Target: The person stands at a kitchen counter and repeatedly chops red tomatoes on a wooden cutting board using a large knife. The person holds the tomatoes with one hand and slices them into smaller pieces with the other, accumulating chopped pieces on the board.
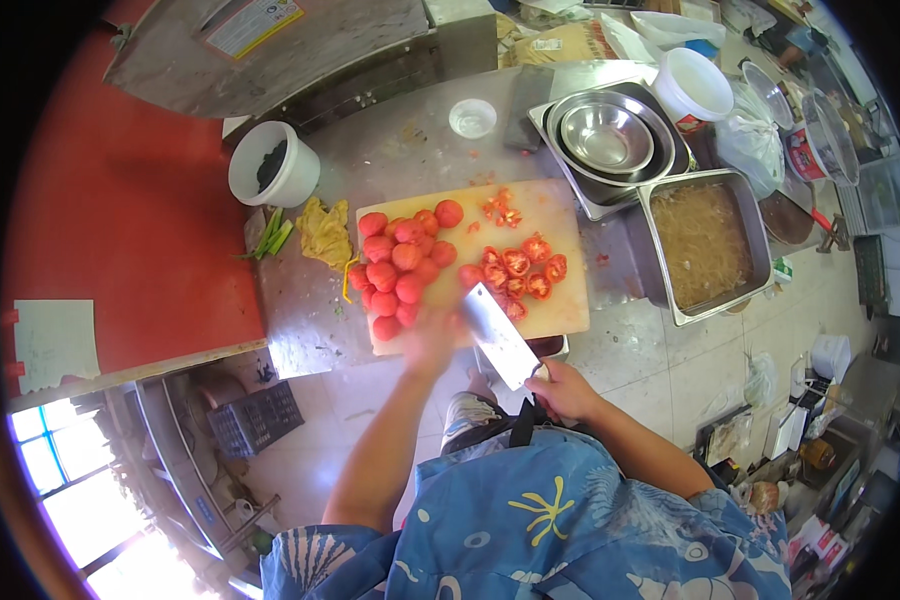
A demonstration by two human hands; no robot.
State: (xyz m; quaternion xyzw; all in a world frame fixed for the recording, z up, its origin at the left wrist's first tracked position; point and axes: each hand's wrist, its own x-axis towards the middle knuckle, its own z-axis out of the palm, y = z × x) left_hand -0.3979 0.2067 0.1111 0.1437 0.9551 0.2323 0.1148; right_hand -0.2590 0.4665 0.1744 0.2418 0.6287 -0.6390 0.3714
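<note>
My right hand (564, 390) grips the handle of a cleaver (501, 335), its broad blade angled up and left over the near edge of a cutting board (390, 347). Blurred, my left hand (433, 337) is at the board's near edge, left of the blade; whether it holds anything is hidden. Whole peeled tomatoes (406, 256) are heaped on the board's left part. Cut tomatoes (517, 262) lie on the right part, cut faces showing on several. Small tomato pieces (502, 208) are scattered near the far edge.
Left of the board are a crumpled yellowish cloth (325, 231), green stalks (274, 235) and a white bucket (300, 166) with dark contents. Behind stands a small white bowl (472, 118). To the right are stacked steel bowls (606, 138) and a steel pan (759, 259) holding noodle-like strands in liquid.
</note>
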